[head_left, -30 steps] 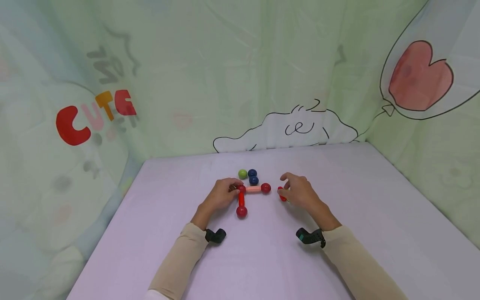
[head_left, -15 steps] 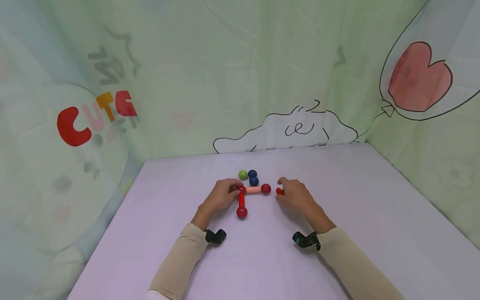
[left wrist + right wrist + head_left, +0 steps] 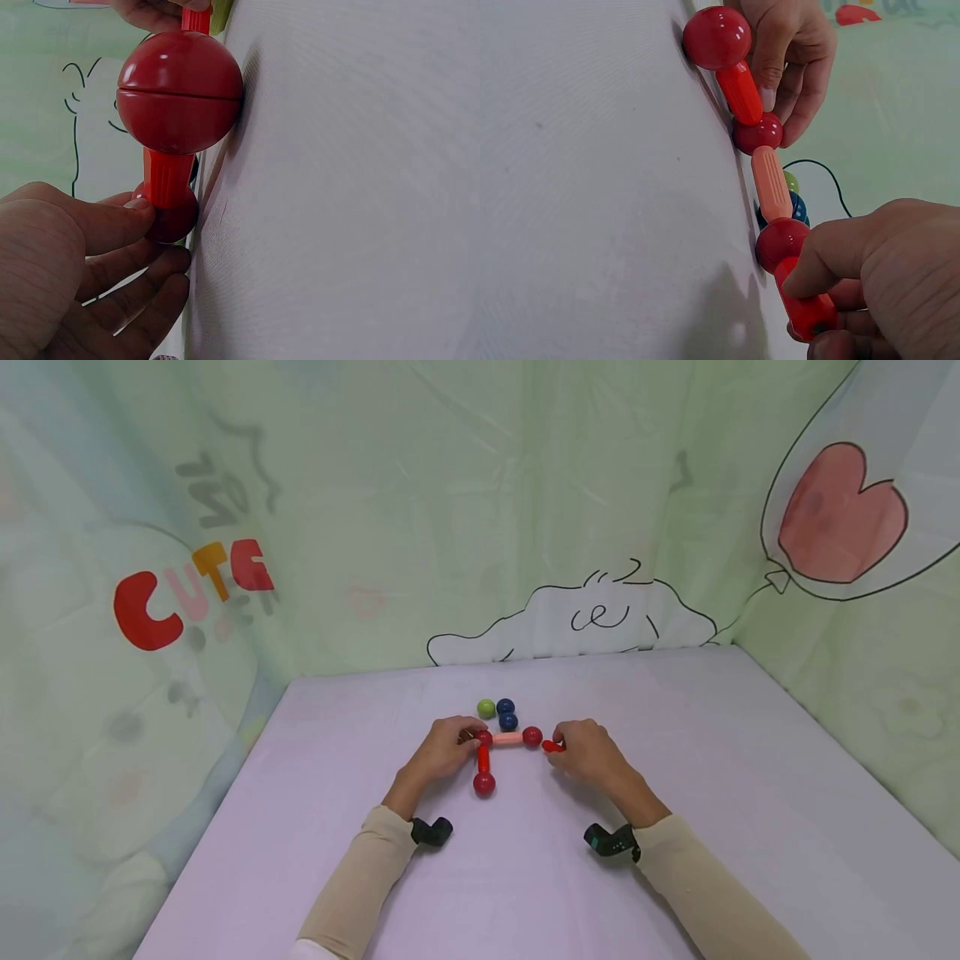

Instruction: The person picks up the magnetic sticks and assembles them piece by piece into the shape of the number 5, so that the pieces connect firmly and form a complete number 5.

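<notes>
On the table, red balls and rods form an L. My left hand [image 3: 442, 750] pinches the corner ball [image 3: 484, 738] between thumb and fingers. From that ball a red rod [image 3: 483, 760] runs toward me to another red ball [image 3: 484, 784], which looms large in the left wrist view. A pink rod [image 3: 507, 738] leads right to a third red ball [image 3: 532, 737]. Beside this one, my right hand [image 3: 596, 756] holds a loose red rod [image 3: 806, 307] between thumb and fingers. Its tip points at the ball; whether they touch I cannot tell.
Just behind the L lie a green ball [image 3: 486, 708] and two blue balls [image 3: 507, 722]. A pale cloth covers the table [image 3: 517, 877]. Printed curtains [image 3: 360, 527] stand at its back and sides.
My right hand has closed its fingers on the loose red rod and turned it, so its tip now points left toward the right ball. My left hand and the L stay put.
</notes>
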### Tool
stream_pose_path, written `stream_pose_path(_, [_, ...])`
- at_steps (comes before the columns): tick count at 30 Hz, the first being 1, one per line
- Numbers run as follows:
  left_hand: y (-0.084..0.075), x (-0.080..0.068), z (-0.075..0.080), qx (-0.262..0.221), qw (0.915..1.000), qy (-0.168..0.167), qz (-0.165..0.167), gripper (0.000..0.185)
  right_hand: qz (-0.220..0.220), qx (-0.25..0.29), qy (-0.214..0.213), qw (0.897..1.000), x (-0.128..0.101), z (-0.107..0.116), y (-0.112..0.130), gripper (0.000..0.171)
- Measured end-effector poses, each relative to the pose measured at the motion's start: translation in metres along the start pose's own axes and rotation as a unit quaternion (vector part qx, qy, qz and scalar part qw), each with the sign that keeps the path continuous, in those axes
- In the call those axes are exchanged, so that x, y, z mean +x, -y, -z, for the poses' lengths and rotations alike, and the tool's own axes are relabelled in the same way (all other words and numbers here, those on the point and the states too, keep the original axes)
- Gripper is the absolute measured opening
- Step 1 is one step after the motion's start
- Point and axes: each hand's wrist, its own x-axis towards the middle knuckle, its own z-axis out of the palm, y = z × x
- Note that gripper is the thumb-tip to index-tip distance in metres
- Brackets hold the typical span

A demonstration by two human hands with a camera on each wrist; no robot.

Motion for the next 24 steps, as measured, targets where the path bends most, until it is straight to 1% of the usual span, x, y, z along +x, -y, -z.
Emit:
stream_pose_path(5, [-0.001,0.0,0.0,0.003,0.9999,-0.002,0.01,0.031,0.023,0.007,-0.001,1.0,0.001,0.0,0.0,0.028])
stream_pose_path(10, [-0.001,0.001,-0.001,0.005,0.9999,-0.001,0.014,0.031,0.05,0.033,0.016,0.998,0.002,0.0,-0.001,0.028])
stream_pose_path(13, [0.001,0.001,-0.002,0.009,0.9999,0.001,0.011,0.031,0.061,0.049,0.028,0.997,0.001,-0.002,0.001,0.027])
stream_pose_path(18, [0.003,0.003,-0.002,0.015,0.9999,-0.004,-0.002,0.031,0.076,0.058,0.038,0.995,0.0,-0.004,0.006,0.025])
stream_pose_path(24, [0.004,0.004,-0.003,0.016,0.9999,-0.001,0.004,0.031,0.096,0.074,0.052,0.991,-0.002,-0.011,0.011,0.021])
